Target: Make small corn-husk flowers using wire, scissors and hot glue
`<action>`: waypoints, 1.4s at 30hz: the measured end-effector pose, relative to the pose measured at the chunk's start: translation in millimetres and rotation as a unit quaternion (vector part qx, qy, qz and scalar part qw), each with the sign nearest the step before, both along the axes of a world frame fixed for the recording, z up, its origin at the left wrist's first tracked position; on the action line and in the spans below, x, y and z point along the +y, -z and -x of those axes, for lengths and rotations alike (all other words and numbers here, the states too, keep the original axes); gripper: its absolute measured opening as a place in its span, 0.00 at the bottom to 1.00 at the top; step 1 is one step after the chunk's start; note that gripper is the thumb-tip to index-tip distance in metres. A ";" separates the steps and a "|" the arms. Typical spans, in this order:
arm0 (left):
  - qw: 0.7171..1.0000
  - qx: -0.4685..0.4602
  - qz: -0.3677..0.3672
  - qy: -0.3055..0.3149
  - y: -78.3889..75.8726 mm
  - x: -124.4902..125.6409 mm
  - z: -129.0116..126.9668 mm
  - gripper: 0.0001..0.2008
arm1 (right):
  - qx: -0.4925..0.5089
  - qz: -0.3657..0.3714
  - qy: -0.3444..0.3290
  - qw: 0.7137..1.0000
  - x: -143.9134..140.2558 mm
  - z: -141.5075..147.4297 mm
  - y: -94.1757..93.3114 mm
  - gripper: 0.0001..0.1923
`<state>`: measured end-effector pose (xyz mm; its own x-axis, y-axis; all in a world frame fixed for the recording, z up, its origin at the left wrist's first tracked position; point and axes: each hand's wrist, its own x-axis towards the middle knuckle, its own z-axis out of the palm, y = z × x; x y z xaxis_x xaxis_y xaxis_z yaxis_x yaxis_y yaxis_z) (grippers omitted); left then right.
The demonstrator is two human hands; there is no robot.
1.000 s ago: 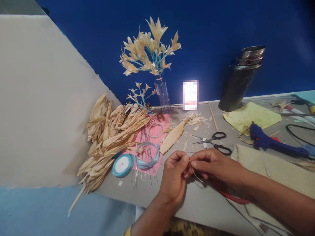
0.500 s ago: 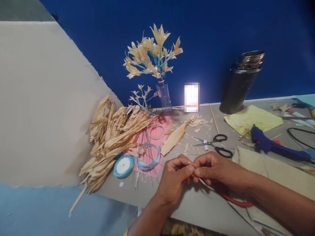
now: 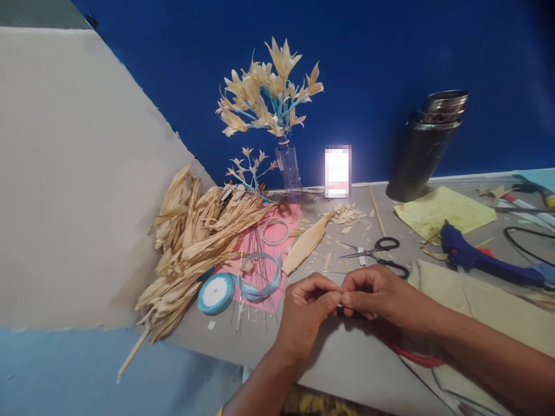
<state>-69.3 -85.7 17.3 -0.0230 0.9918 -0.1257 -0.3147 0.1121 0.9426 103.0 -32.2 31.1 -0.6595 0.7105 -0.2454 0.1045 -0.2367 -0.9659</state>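
My left hand and my right hand meet above the front of the table, thumbs and fingertips pinched together. Between them is a tiny bit of a thin pale strip; the rest of it is hidden by my fingers. Under my right hand, a curved red handle and something dark partly show; whose parts they are I cannot tell. Just beyond my hands lie black-handled scissors and a flat piece of dried corn husk.
At left are a husk bundle, blue ribbon spool, and thin wires on pink paper. Husk flowers stand in a clear bottle. A dark flask, blue glue gun and folded cloth are at right.
The pale strip that hung below my right fingertips is now mostly out of sight. A dark piece shows beneath my fingers. My hands stay pinched together in nearly the same place.
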 end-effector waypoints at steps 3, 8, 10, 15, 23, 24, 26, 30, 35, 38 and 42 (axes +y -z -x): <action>1.000 -0.001 0.017 -0.010 0.7 0.0 -0.2 0.12 | -0.026 -0.013 -0.018 0.999 1.7 0.4 -2.9 0.13; 0.993 -0.096 0.064 0.007 -2.1 2.8 -6.0 0.16 | -0.048 -0.024 -0.025 0.998 0.0 3.5 -8.7 0.07; 0.992 -0.109 0.065 0.016 -4.4 4.3 -7.8 0.16 | -0.041 -0.020 -0.021 0.999 -1.0 3.7 -8.3 0.07; 0.993 -0.097 0.061 0.001 -5.1 6.9 -9.2 0.16 | -0.028 -0.025 -0.005 0.999 0.9 1.6 -4.0 0.09; 1.000 -0.007 0.017 0.000 0.7 3.4 -15.7 0.19 | -0.074 -0.080 0.040 0.993 -0.5 2.7 -6.5 0.06; 1.000 0.003 0.008 -0.003 -0.3 2.9 -16.6 0.19 | -0.077 -0.100 0.061 0.990 -1.8 3.7 -7.4 0.06; 1.000 0.005 -0.008 -0.004 -2.4 2.8 -17.8 0.20 | -0.079 -0.131 0.100 0.983 -4.5 5.9 -9.5 0.06; 0.999 -0.042 -0.016 0.014 -3.9 5.4 -18.2 0.21 | -0.114 -0.200 0.134 0.964 -9.0 9.3 -10.3 0.06; 0.991 -0.132 0.012 0.034 -6.4 8.9 -19.5 0.20 | -0.205 -0.512 0.154 0.820 -13.3 9.1 2.4 0.11; 0.985 -0.167 0.021 0.041 -9.3 10.7 -21.7 0.20 | -0.226 -0.554 0.154 0.787 -14.9 9.5 4.9 0.12; 0.982 -0.185 0.020 0.045 -11.8 13.4 -22.5 0.19 | -0.235 -0.444 0.155 0.851 -10.3 8.7 -8.1 0.09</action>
<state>-46.7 -72.3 29.1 0.1193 0.9817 -0.1487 -0.6213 0.1906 0.7600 94.3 -42.6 39.2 -0.3846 0.8752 0.2935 0.5938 0.4780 -0.6472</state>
